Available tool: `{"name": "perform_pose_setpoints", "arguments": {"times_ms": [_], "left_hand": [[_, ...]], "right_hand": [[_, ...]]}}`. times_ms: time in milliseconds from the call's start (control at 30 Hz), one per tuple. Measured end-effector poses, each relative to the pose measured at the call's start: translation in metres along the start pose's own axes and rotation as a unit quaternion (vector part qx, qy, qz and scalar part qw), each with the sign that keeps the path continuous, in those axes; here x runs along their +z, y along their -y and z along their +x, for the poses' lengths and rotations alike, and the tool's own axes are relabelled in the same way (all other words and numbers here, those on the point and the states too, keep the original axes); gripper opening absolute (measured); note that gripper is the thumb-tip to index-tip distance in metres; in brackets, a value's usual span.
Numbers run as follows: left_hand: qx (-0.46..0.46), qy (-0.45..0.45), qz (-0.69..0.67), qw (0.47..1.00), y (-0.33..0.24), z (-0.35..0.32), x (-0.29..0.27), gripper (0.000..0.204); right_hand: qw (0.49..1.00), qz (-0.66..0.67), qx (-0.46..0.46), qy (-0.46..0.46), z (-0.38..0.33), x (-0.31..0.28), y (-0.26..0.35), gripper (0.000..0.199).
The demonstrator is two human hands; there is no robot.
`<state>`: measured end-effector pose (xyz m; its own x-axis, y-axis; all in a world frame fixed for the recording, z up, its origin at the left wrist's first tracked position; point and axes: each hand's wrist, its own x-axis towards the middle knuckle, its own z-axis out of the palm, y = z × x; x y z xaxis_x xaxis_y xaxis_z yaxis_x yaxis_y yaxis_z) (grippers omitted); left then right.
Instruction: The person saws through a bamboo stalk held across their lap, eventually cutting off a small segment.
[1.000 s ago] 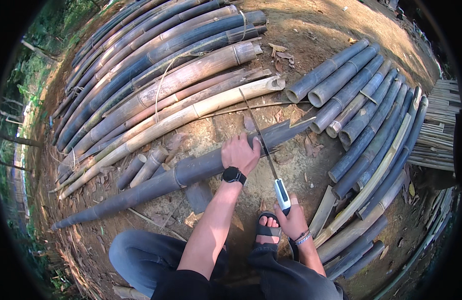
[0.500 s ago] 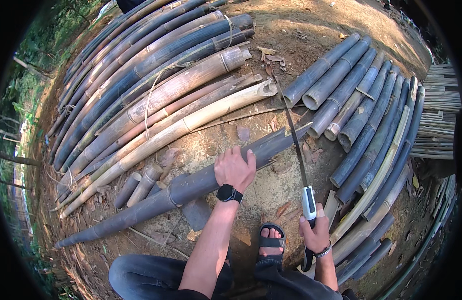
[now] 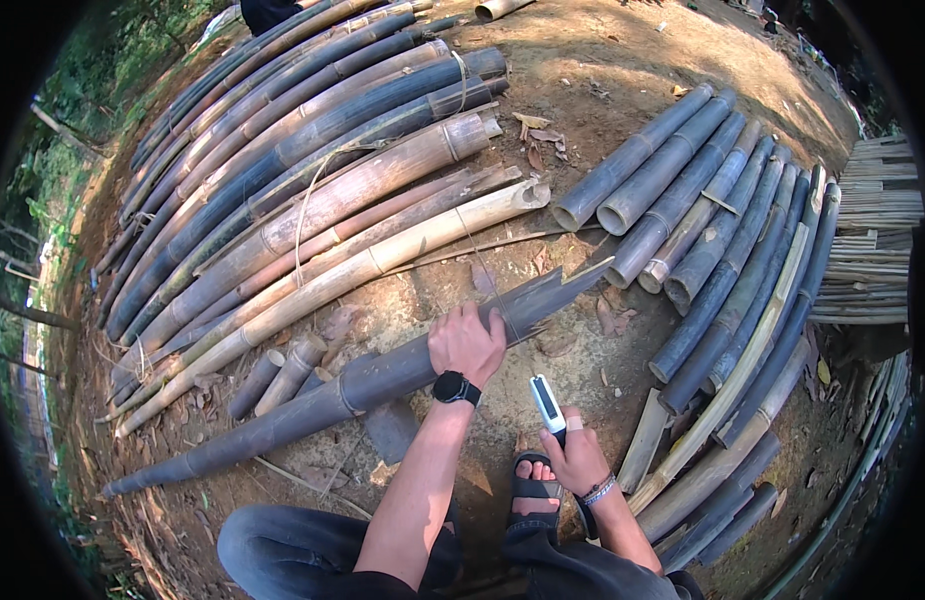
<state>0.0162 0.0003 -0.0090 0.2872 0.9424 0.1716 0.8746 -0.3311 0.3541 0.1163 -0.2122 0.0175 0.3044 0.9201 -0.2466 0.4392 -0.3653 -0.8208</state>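
A long dark bamboo pole (image 3: pixel 272 428) lies slantwise in front of me, its right end split and jagged. My left hand (image 3: pixel 466 342) is clasped over the top of it, close to that broken end. In my right hand (image 3: pixel 579 458) I grip a hand saw (image 3: pixel 545 402) by its white and black handle. Its thin blade shows nearly edge-on and crosses over the pole just right of my left thumb. Whether the teeth touch the bamboo I cannot tell. Under the pole, a dark flat piece (image 3: pixel 390 430) shows on the ground.
Long bamboo poles (image 3: pixel 382 160) are stacked at the left and back. Several cut dark lengths (image 3: pixel 672 190) lie at the right, beside split strips (image 3: pixel 757 345). Two short offcuts (image 3: pixel 292 370) rest behind the pole. My sandalled foot (image 3: pixel 534 485) is near the saw handle.
My right hand has moved left with the saw. Its blade has swung from beyond the pole's jagged end to across the pole near my left hand, which stays in place.
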Motion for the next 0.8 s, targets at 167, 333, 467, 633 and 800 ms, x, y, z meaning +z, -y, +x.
{"name": "perform_pose_setpoints", "arguments": {"times_ms": [167, 333, 467, 633, 800], "left_hand": [[-0.007, 0.019, 0.004, 1.0, -0.001, 0.001, -0.002, 0.036], [-0.013, 0.04, 0.023, 0.999, -0.001, 0.001, -0.002, 0.032], [-0.02, 0.052, 0.016, 0.998, -0.001, 0.002, -0.004, 0.032], [-0.008, 0.028, 0.014, 0.999, -0.004, 0.0, -0.007, 0.031], [-0.013, 0.031, 0.015, 0.999, -0.005, -0.002, -0.003, 0.032]], "right_hand": [[1.0, -0.01, 0.006, 0.005, 0.002, 0.005, -0.002, 0.04], [0.999, -0.036, 0.016, 0.004, 0.003, 0.008, -0.001, 0.039], [0.999, -0.047, 0.021, 0.014, 0.008, 0.007, 0.002, 0.04], [0.998, -0.023, 0.044, 0.035, 0.001, -0.001, 0.006, 0.041], [0.999, -0.032, 0.026, 0.03, 0.019, 0.001, 0.009, 0.041]]}}
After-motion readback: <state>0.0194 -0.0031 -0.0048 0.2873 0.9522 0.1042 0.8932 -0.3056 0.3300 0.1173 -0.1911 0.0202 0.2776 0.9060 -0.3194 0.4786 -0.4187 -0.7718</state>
